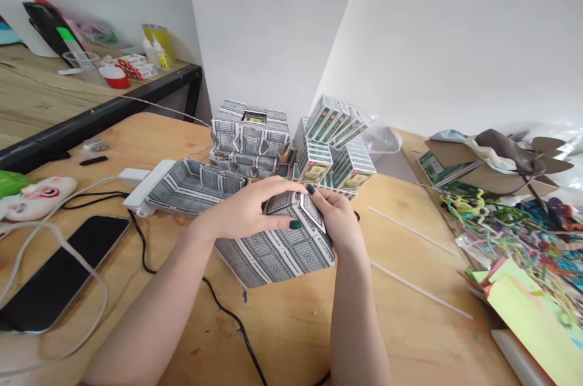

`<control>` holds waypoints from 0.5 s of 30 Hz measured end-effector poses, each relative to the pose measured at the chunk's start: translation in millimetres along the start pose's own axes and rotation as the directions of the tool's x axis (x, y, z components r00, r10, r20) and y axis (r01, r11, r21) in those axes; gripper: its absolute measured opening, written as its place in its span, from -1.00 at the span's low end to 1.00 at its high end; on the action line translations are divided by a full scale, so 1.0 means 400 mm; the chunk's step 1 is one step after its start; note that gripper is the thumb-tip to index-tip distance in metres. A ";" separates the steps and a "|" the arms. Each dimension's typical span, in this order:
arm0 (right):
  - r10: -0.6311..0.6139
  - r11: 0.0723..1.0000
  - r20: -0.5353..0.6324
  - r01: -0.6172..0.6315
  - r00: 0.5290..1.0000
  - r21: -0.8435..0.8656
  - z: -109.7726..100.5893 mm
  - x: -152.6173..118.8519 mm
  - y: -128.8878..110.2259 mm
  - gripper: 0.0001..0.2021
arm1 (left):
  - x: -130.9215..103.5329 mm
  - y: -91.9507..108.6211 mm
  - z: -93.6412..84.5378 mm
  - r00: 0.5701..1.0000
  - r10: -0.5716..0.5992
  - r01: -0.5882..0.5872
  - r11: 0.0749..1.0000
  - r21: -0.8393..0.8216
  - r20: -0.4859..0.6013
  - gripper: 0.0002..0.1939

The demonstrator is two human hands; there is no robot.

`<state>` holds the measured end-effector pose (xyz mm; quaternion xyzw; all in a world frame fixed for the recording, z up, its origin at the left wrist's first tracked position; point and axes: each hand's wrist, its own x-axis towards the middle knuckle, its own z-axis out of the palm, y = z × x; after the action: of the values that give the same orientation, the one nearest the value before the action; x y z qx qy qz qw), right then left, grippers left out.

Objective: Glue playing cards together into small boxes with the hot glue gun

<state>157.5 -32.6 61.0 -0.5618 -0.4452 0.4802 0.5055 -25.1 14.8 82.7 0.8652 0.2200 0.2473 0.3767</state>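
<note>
A box-like piece covered in grey patterned playing cards [277, 255] is tilted above the wooden table between my two hands. My left hand [248, 207] lies over its upper left side, thumb stretched across the face and fingers curled over the top edge. At the top right corner, my right hand [337, 216] grips the piece, its thumb pressing by a loose-edged card [312, 212]. Behind my left hand lies an open tray shape of the same cards [180, 189]. Farther back stands a stacked card structure [250, 134].
Stacks of green-and-white card boxes [334, 143] stand behind my hands. A phone [68, 270], cables and a white power strip [148, 187] lie left. On the right are thin white sticks [421, 289], colourful yarn [514, 234], paper sheets [532, 325] and a cardboard box [492, 173].
</note>
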 end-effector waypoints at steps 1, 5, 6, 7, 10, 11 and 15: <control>-0.056 0.994 -0.021 0.054 0.998 -0.090 -0.003 -0.001 -0.002 -0.67 | 0.003 -0.001 0.006 0.999 -0.022 0.022 1.000 0.011 -0.024 -0.55; -0.127 0.956 0.082 0.144 0.989 -0.255 -0.008 -0.016 -0.024 -0.66 | 0.002 0.001 0.019 0.987 -0.118 0.121 0.992 0.027 -0.111 -0.59; -0.109 0.952 0.109 0.135 0.988 -0.274 -0.008 -0.021 -0.029 -0.64 | 0.001 0.005 0.020 0.982 -0.145 0.148 0.989 0.023 -0.118 -0.60; -0.091 0.948 0.126 0.125 0.988 -0.293 -0.009 -0.026 -0.033 -0.63 | -0.001 0.008 0.020 0.978 -0.171 0.174 0.985 0.015 -0.119 -0.61; -0.064 0.938 0.173 0.118 0.983 -0.325 -0.015 -0.033 -0.035 -0.62 | -0.003 0.010 0.023 0.965 -0.241 0.240 0.970 -0.024 -0.103 -0.62; -0.058 0.935 0.190 0.120 0.980 -0.333 -0.018 -0.033 -0.032 -0.62 | -0.001 0.006 0.025 0.961 -0.262 0.260 0.965 -0.035 -0.092 -0.62; 0.001 0.913 0.209 0.085 0.978 -0.400 -0.032 -0.019 -0.007 -0.63 | 0.012 -0.034 0.044 0.939 -0.339 0.339 0.941 -0.017 -0.059 -0.58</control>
<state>169.1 -41.5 64.9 -0.5922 -0.5970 0.4214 0.3395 -13.4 16.5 63.3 0.8052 0.3762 0.2058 0.4096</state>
